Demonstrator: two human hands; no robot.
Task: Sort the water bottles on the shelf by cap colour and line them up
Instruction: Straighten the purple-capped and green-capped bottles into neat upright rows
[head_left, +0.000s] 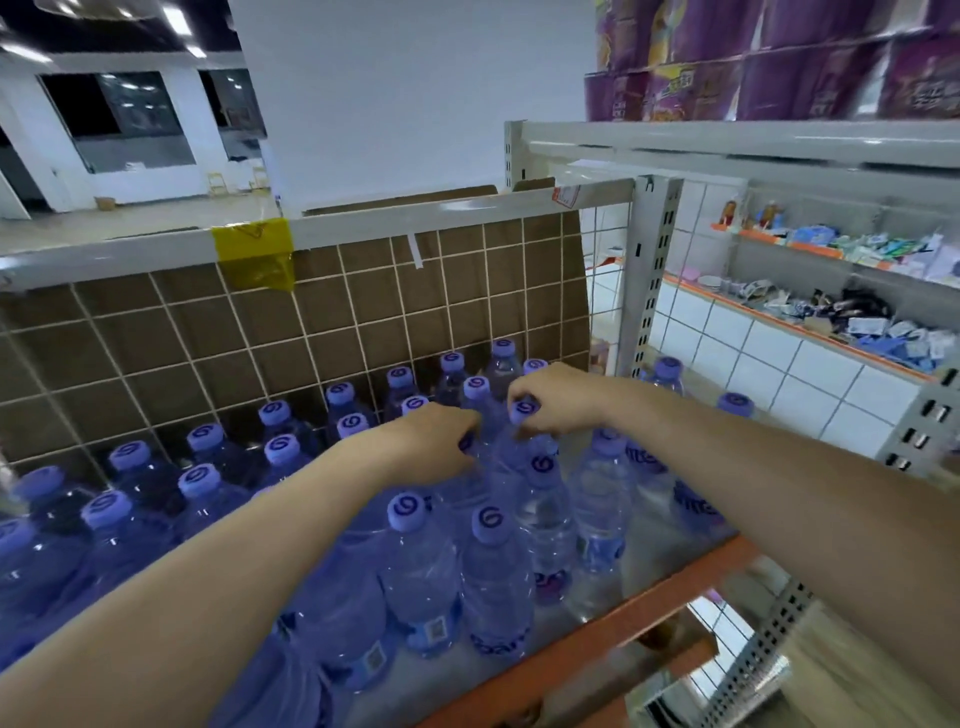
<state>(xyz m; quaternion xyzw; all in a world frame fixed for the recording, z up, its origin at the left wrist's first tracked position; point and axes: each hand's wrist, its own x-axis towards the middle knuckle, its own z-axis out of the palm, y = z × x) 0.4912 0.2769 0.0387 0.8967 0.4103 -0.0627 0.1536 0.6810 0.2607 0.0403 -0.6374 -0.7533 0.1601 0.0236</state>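
Mostly lined up already, purple-capped water bottles (491, 571) in rows on the shelf (613, 631), right hand (558, 397) fingers pinching one bottle's cap (523, 409), left hand (436, 434) fingers curled round a neighbouring bottle neck, few stragglers left.

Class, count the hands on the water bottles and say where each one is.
2: left hand grips a bottle top mid-shelf; right hand pinches the cap just right of it.

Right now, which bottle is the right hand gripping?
The right hand pinches the purple-capped bottle in the middle rows, fingers curled round its neck; it alone has its cap poking out between fingers.
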